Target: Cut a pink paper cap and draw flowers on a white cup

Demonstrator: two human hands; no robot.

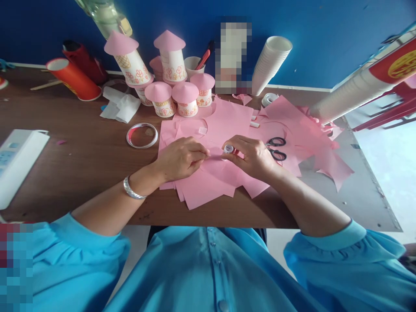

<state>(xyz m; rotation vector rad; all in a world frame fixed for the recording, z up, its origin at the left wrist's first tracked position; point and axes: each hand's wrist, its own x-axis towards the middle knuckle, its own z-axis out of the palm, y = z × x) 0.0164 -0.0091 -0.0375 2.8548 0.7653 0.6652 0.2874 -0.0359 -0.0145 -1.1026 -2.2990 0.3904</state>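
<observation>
A small pink paper piece [215,152] sits at the centre of the frame, pinched between the curled fingers of the left hand [180,158] and lying on the pink sheets [208,182] spread over the table [81,164]. Just right of it the right hand [255,157] is closed around a glue stick [229,149] — its white tip points toward the piece and looks to touch it. Black scissors [277,148] lie on the sheets just right of that hand. A bracelet [132,190] circles the left wrist. Left of centre a tape roll [142,135] rests flat on the wood. Above it, upper centre, stand paper cups with pink cone roofs [169,56] — some stacked. A cup stack [269,63] leans at upper right; a red tube [73,78] lies upper left.
</observation>
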